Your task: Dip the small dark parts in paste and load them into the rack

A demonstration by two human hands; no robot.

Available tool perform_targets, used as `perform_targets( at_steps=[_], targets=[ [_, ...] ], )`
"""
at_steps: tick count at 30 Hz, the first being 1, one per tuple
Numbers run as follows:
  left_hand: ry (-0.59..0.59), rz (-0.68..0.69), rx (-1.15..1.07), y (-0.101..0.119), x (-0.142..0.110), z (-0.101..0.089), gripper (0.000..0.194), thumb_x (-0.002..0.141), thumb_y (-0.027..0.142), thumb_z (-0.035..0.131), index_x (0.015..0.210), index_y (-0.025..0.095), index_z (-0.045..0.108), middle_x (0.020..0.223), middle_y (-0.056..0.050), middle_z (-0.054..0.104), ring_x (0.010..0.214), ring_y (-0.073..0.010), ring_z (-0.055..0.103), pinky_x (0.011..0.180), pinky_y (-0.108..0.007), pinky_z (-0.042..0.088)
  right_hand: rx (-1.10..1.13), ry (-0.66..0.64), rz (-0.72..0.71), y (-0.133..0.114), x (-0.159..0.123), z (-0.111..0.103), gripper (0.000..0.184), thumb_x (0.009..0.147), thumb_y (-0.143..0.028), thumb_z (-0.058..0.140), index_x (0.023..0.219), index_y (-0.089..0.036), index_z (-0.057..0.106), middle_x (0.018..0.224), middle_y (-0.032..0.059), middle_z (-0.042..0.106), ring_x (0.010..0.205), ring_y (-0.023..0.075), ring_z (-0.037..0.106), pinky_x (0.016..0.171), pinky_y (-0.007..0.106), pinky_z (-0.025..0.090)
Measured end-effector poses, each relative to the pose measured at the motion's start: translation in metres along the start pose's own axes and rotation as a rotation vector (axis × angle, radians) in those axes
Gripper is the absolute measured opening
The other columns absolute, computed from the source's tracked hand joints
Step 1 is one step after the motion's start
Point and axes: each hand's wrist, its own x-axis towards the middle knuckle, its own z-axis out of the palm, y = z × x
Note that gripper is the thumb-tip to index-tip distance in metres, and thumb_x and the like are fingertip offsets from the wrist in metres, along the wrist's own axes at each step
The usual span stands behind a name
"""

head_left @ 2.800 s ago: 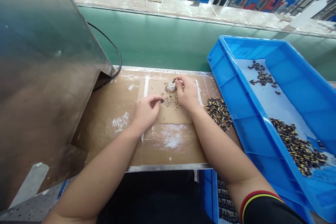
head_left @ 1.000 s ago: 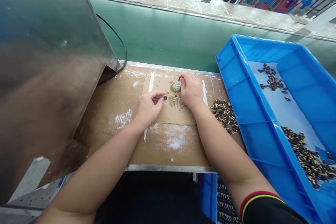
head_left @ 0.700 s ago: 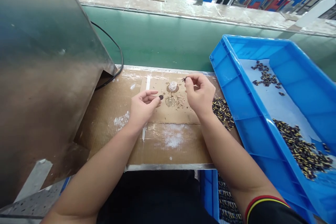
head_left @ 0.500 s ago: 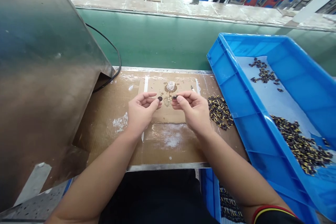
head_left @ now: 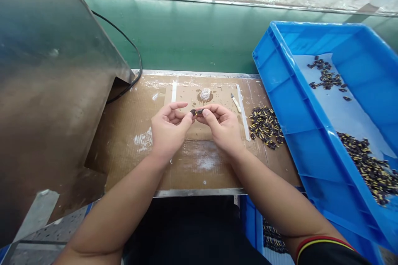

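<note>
My left hand [head_left: 168,129] pinches a small dark round piece [head_left: 192,112] between thumb and fingertips. Facing it, my right hand [head_left: 224,129] grips a small black piece with gold colouring [head_left: 199,112]. The two pieces meet end to end above a cardboard sheet [head_left: 199,133]; whether they are joined I cannot tell. Just beyond my fingers stands a small clear container [head_left: 205,93] on a wet-looking stain. A pale-handled knife-like tool [head_left: 236,103] lies beyond my right hand.
Right of the sheet lies a pile of black-and-gold pieces [head_left: 265,127]. A big blue crate [head_left: 298,120] with more such pieces leans in at the right. A metal housing [head_left: 59,91] and black cable [head_left: 130,41] stand left. A green panel [head_left: 195,33] closes off the back.
My hands have come together, bringing the round piece and the black piece into contact. The view has tilted down slightly.
</note>
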Motion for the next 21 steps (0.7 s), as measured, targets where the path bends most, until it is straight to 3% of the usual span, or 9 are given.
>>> perform_targets(
  at_steps=[13,21],
  targets=[
    [0.003,0.027,0.065,0.0074,-0.0021,0.0018,0.028,0.079,0.021,0.081,0.106,0.015,0.073,0.077,-0.003,0.078,0.074,-0.0184,0.078,0.075,-0.029,0.068,-0.072,0.014,-0.059,0.0009,-0.0009,0.0023,0.029,0.093,-0.049,0.076,0.099,-0.021,0.073,0.1,0.005,0.08,0.09,0.0167,0.078,0.091,0.037,0.068],
    [0.02,0.066,0.097,0.0091,-0.0057,0.0048,0.03,0.08,0.021,0.081,0.108,0.016,0.073,0.082,-0.005,0.079,0.076,-0.0179,0.079,0.07,-0.025,0.066,-0.116,0.086,-0.136,0.0069,-0.0053,0.0042,0.025,0.094,-0.045,0.076,0.101,-0.021,0.071,0.099,0.0052,0.08,0.09,0.018,0.079,0.09,0.038,0.068]
  ],
)
